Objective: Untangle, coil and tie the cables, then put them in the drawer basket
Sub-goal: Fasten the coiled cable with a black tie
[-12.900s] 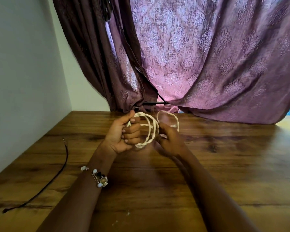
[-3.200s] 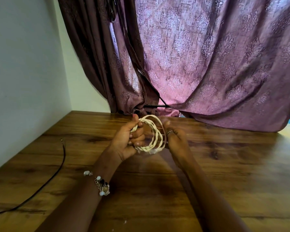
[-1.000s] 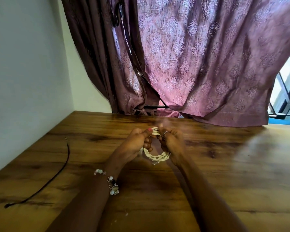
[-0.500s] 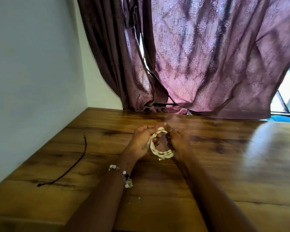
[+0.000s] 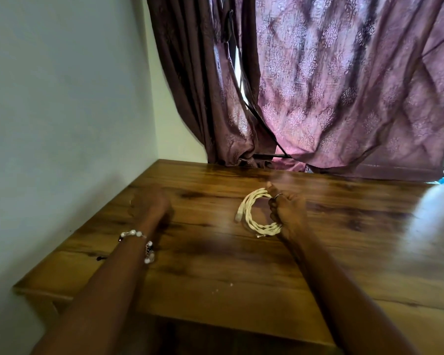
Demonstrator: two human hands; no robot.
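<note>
Reaching out toward ten o'clock, the left hand (image 5: 149,201) hovered low over the wooden table (image 5: 215,265) near the white wall (image 5: 62,98). It was smeared by motion blur, so whether its fingers were spread or curled could not be told; it seemed to hold nothing. A beaded bracelet (image 5: 141,242) circled that wrist, and the forearm ran back toward seven o'clock, out of the bottom of the view.

At the centre of the table lay the cream cable (image 5: 254,216), wound into a small twisted ring, with a pale plug end sticking out at the ring's nine o'clock side. The ring appeared to rest on or just above the wood.

At the ring's three o'clock side, the right hand (image 5: 287,213) gripped it, thumb on top at about one o'clock and fingers curled round the strands below. A ring (image 5: 278,194) showed on one finger. That forearm stretched back toward five o'clock.

Behind the table, from twelve to two o'clock, hung a patterned purple curtain (image 5: 331,85).
</note>
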